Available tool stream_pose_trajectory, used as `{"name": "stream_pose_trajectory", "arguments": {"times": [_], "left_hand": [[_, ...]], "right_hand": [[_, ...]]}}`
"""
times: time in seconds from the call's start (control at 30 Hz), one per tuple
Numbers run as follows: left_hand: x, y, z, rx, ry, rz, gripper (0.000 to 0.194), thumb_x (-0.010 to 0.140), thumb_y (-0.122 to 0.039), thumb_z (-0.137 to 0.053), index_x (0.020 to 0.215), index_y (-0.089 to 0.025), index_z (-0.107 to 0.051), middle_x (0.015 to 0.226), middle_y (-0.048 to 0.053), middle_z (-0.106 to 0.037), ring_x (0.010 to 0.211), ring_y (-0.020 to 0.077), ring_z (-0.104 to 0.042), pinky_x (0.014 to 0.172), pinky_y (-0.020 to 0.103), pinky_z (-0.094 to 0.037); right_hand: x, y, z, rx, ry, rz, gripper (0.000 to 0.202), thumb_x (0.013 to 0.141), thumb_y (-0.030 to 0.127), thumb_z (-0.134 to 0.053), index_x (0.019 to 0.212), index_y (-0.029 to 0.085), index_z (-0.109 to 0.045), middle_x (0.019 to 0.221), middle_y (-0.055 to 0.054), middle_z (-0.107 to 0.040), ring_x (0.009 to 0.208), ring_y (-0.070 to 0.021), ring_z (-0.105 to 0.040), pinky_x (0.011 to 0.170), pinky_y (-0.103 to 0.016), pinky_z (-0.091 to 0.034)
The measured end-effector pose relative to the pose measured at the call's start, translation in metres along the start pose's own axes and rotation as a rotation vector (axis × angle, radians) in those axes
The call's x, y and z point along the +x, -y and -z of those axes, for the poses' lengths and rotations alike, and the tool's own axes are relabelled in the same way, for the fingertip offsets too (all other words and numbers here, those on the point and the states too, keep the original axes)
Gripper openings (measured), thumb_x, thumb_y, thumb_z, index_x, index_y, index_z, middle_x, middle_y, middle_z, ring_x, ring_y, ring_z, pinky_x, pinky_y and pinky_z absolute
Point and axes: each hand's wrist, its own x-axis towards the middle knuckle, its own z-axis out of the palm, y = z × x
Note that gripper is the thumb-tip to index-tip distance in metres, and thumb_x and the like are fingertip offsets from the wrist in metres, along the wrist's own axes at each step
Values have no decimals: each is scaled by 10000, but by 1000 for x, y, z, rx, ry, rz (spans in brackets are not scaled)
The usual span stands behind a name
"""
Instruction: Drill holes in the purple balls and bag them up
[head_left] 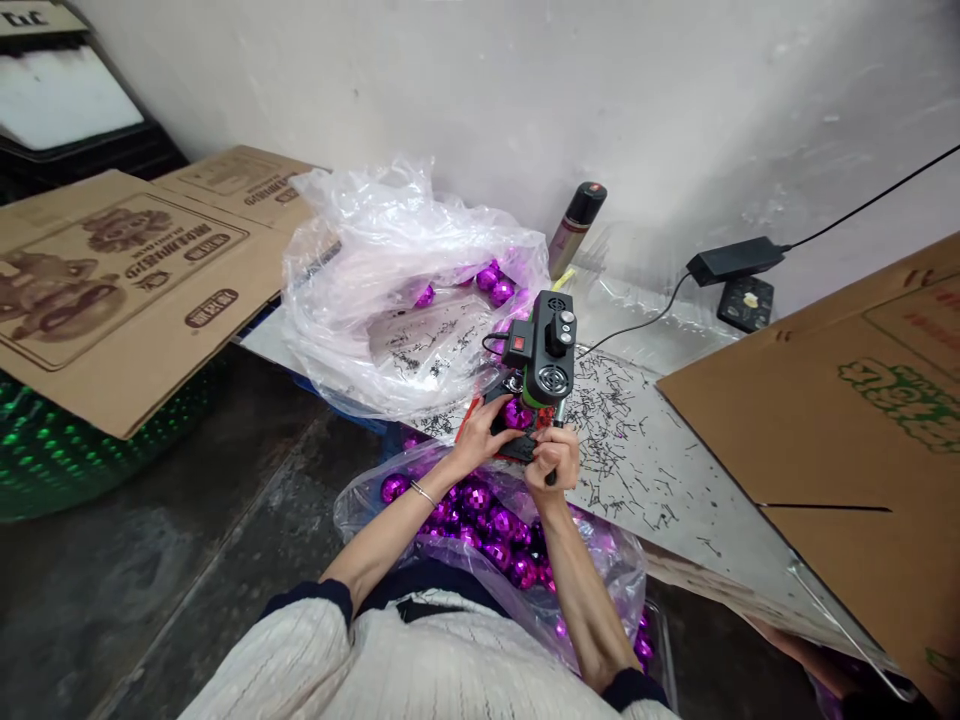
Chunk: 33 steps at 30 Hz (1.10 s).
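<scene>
My left hand (481,436) holds a shiny purple faceted bauble (517,412) under the head of a small black bench machine (553,350), which looks like a mini drill press with a red switch. The thumb and fingers close around the ball's near side. My right hand (553,460) is wrapped around the machine's lever handle (551,478), at the right of the bauble. Where the tool meets the ball is hidden under the machine head. Just below both hands, a clear plastic bag (360,505) lies open, full of purple baubles (499,522).
Short dark slivers litter the white tabletop (637,470). Behind the machine lie a large clear bag (337,290) with purple baubles and a spray can (576,228). A power adapter (735,262) trails a cable. Cardboard flanks both sides (847,400); green baubles (97,450) sit left.
</scene>
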Motion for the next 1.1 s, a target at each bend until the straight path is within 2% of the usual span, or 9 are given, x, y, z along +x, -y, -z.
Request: {"name": "stream_pose_trajectory", "arguments": {"times": [0.27, 0.4, 0.47, 0.63, 0.73, 0.8, 0.9, 1.03, 1.1], "left_hand": [[3, 1, -1, -58, -35, 41, 600, 871, -427, -749, 1395, -206, -561, 1346, 133, -676, 1244, 284, -648, 1139, 500, -452], [-25, -7, 22, -38, -98, 4, 676, 858, -533, -729, 1416, -202, -539, 1367, 142, -656, 1251, 276, -641, 1081, 443, -504], [-50, -13, 38, 18, 4, -88, 711, 841, -587, -714, 1407, -192, -543, 1345, 149, -666, 1227, 275, -653, 1069, 436, -509], [-110, -26, 61, 217, 496, -194, 666, 856, -578, -696, 1376, -178, -580, 1274, 162, -694, 1188, 299, -655, 1020, 460, -511], [-122, -35, 58, 280, 579, -156, 733, 865, -582, -690, 1452, -176, -521, 1330, 183, -663, 1236, 320, -623, 1043, 498, -486], [-111, -39, 58, 270, 519, -166, 769, 858, -619, -681, 1464, -176, -512, 1327, 183, -669, 1222, 317, -635, 1037, 491, -493], [-64, -31, 72, 248, 232, -197, 472, 973, -498, -583, 1311, -173, -639, 1186, 138, -743, 1095, 250, -699, 986, 411, -534], [44, 5, 115, 341, -237, -32, 325, 1034, -296, -455, 1221, -144, -672, 1221, 144, -722, 1157, 239, -670, 1040, 405, -510], [100, 29, 136, 447, -332, 166, 326, 1002, -249, -502, 1273, -132, -640, 1320, 174, -669, 1250, 279, -615, 1104, 442, -456]], "right_hand": [[57, 25, 10, -20, 28, -169, 338, 1003, 188, -432, 668, 217, -465, 645, 7, -531, 603, -136, -537, 590, -305, -402], [75, 33, 12, -8, 39, -215, 352, 1009, 212, -440, 657, 219, -464, 631, 9, -514, 619, -136, -534, 615, -305, -407], [71, 32, 13, -22, 60, -182, 337, 1008, 215, -443, 672, 220, -471, 648, 5, -529, 633, -137, -540, 627, -305, -409], [59, 30, 16, -55, 99, -145, 324, 1007, 209, -439, 686, 223, -476, 684, -9, -558, 650, -145, -557, 638, -315, -416], [57, 30, 16, -75, 105, -143, 329, 1012, 211, -429, 687, 223, -473, 688, -13, -563, 653, -148, -560, 639, -321, -419], [57, 30, 16, -81, 106, -140, 326, 1013, 202, -424, 691, 220, -475, 690, -12, -564, 656, -145, -559, 638, -319, -417], [55, 29, 16, -59, 103, -126, 305, 997, 169, -443, 698, 214, -478, 690, -5, -564, 657, -140, -556, 633, -312, -410], [54, 29, 17, -44, 100, -130, 276, 973, 123, -464, 712, 212, -484, 699, 0, -564, 656, -138, -553, 627, -305, -405], [53, 30, 17, -41, 99, -127, 272, 968, 105, -462, 719, 211, -483, 696, 5, -555, 656, -133, -553, 623, -299, -404]]}}
